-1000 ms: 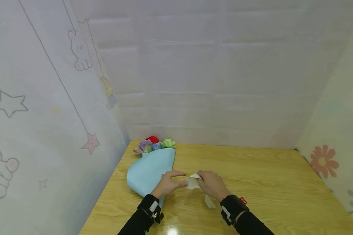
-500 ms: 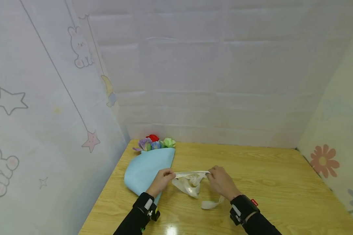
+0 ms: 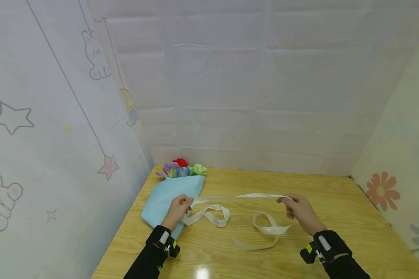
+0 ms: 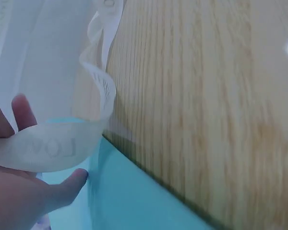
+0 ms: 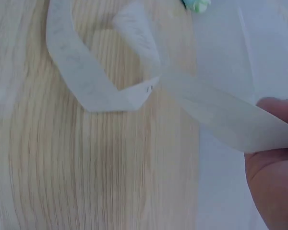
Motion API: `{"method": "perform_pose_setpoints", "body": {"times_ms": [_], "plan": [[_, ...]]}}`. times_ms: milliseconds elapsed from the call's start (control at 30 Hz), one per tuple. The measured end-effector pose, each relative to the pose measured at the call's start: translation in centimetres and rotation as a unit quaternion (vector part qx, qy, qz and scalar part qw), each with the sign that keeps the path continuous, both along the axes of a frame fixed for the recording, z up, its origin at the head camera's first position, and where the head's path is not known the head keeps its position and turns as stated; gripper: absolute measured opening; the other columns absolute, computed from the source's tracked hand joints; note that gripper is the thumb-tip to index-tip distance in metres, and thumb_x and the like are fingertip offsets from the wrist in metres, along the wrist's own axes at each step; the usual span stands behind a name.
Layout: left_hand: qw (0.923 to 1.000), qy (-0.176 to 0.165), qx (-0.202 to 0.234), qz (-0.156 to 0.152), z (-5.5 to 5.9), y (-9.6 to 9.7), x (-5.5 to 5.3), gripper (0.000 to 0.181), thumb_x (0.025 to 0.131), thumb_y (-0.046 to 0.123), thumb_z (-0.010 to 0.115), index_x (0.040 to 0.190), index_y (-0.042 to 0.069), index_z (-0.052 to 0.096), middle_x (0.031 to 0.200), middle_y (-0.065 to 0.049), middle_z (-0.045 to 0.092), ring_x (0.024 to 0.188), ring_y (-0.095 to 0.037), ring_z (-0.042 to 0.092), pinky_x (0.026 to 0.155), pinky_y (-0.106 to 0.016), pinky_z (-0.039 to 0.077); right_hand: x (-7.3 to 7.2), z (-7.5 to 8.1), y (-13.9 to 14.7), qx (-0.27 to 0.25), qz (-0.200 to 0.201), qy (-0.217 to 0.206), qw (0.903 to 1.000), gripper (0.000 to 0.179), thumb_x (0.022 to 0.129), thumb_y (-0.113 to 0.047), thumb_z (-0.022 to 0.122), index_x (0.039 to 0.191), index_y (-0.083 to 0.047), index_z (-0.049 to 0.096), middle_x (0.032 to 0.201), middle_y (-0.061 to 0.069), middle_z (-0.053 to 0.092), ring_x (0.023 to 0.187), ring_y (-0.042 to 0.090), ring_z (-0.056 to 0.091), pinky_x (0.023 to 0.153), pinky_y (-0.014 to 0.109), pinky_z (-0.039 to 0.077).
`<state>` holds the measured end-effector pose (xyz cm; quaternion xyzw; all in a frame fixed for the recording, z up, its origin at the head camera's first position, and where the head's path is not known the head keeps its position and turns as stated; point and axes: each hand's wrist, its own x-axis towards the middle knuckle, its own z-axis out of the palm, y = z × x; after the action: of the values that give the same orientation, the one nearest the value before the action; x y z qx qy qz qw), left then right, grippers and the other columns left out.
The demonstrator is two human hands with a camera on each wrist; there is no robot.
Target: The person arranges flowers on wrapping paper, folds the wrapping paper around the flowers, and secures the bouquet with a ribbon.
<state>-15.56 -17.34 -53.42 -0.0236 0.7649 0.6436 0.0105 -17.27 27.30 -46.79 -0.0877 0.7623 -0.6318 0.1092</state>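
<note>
A long white ribbon [image 3: 256, 195] with printed lettering stretches nearly level between my two hands. My left hand [image 3: 177, 211] pinches it at the left, over the blue wrapping; in the left wrist view the ribbon [image 4: 53, 146] crosses the fingers, with "LOVE"-like letters on it. Off to the right, my right hand [image 3: 300, 211] pinches the other part. Loose loops of the ribbon hang down from both hands over the table. Beneath the left hand lies a bouquet in light blue wrapping [image 3: 172, 192], its red, purple, blue and green flowers [image 3: 181, 169] pointing away.
A wood-grain table [image 3: 335, 201] spreads under everything. White printed sheeting [image 3: 251, 97] rises behind the table's far edge and on both sides. Black wrist straps with cameras [image 3: 331, 246] sit on both forearms.
My hands have moved apart, the right one rightward, the left one leftward. The bunched ribbon has opened out into a taut span with loose loops below. The bouquet has shifted slightly left.
</note>
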Motion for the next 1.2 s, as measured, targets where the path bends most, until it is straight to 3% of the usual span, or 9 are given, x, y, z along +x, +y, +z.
{"method": "perform_pose_setpoints", "body": {"times_ms": [167,333,500,633,800,933,1000,1067,1200], "plan": [[0.9991,-0.012,-0.024,0.032,-0.3,-2.1,0.1,0.043,0.096,0.040,0.071,0.084,0.000,0.059,0.061,-0.002,0.043,0.057,-0.019,0.038,0.057,-0.031,0.032,0.0,0.7,3.6,-0.043,0.036,-0.022,0.9982,0.023,0.107,-0.025,0.055,0.100,-0.008,0.067,0.057,-0.002,0.034,0.050,0.024,0.015,0.054,0.045,0.019],[0.9995,-0.002,-0.030,-0.008,0.1,-3.7,0.4,0.035,0.095,0.035,0.073,0.084,0.004,0.059,0.066,-0.001,0.041,0.060,-0.016,0.034,0.061,-0.031,0.032,0.2,1.2,7.3,-0.075,0.065,-0.043,0.9941,0.022,0.110,-0.021,0.050,0.090,-0.016,0.058,0.064,-0.001,0.044,0.055,0.027,0.012,0.057,0.044,0.018],[0.9921,0.019,-0.099,-0.074,0.7,-5.2,1.4,0.022,0.097,0.019,0.072,0.090,0.004,0.057,0.076,-0.005,0.045,0.066,-0.014,0.038,0.066,-0.032,0.035,0.7,1.3,11.0,-0.104,0.063,-0.045,0.9915,0.031,0.113,-0.018,0.039,0.110,-0.020,0.070,0.067,0.005,0.028,0.058,0.029,0.009,0.056,0.042,0.017],[0.9857,0.032,-0.159,-0.044,0.4,-5.5,1.3,0.024,0.098,0.010,0.069,0.083,0.007,0.049,0.070,-0.004,0.041,0.059,-0.014,0.036,0.060,-0.030,0.035,1.3,1.8,13.1,-0.093,0.044,-0.023,0.9944,0.035,0.113,-0.016,0.039,0.120,-0.028,0.071,0.070,0.008,0.020,0.057,0.028,0.011,0.055,0.043,0.017],[0.9854,0.028,-0.166,0.024,0.1,-5.4,1.0,0.024,0.105,0.012,0.058,0.086,0.005,0.045,0.073,-0.007,0.051,0.063,-0.023,0.051,0.058,-0.031,0.035,1.8,2.2,14.2,-0.005,-0.007,-0.021,0.9997,0.033,0.111,-0.020,0.043,0.116,-0.040,0.068,0.066,0.004,0.022,0.055,0.029,0.014,0.054,0.045,0.020],[0.9893,0.003,-0.139,0.045,0.4,-5.7,1.1,0.025,0.112,0.018,0.042,0.109,-0.003,0.056,0.082,-0.013,0.062,0.063,-0.030,0.050,0.059,-0.032,0.034,2.0,2.0,14.9,0.085,-0.032,-0.044,0.9949,0.026,0.110,-0.022,0.048,0.113,-0.043,0.064,0.068,-0.003,0.029,0.056,0.027,0.018,0.054,0.043,0.024],[0.9920,-0.011,-0.115,0.053,0.6,-6.0,1.0,0.034,0.113,0.019,0.035,0.124,-0.004,0.057,0.085,-0.014,0.065,0.064,-0.031,0.049,0.063,-0.035,0.038,1.9,1.9,15.2,0.132,-0.028,-0.055,0.9893,0.020,0.107,-0.025,0.054,0.125,-0.032,0.063,0.074,-0.002,0.037,0.058,0.024,0.025,0.054,0.042,0.028],[0.9949,-0.029,-0.073,0.063,0.8,-6.2,0.9,0.037,0.113,0.018,0.031,0.131,-0.002,0.057,0.090,-0.016,0.067,0.077,-0.031,0.057,0.076,-0.041,0.045,1.9,1.8,15.5,0.187,-0.010,-0.054,0.9808,0.032,0.106,-0.030,0.057,0.135,-0.015,0.058,0.087,0.001,0.049,0.065,0.017,0.037,0.058,0.037,0.035],[0.9942,-0.050,0.029,0.091,0.9,-6.8,0.8,0.035,0.110,0.010,0.031,0.129,-0.001,0.058,0.097,-0.018,0.068,0.105,-0.034,0.063,0.101,-0.059,0.044,1.5,1.7,16.1,0.253,0.013,-0.068,0.9651,0.050,0.107,-0.037,0.054,0.130,0.007,0.058,0.097,0.008,0.058,0.075,0.012,0.049,0.064,0.035,0.045]]}}
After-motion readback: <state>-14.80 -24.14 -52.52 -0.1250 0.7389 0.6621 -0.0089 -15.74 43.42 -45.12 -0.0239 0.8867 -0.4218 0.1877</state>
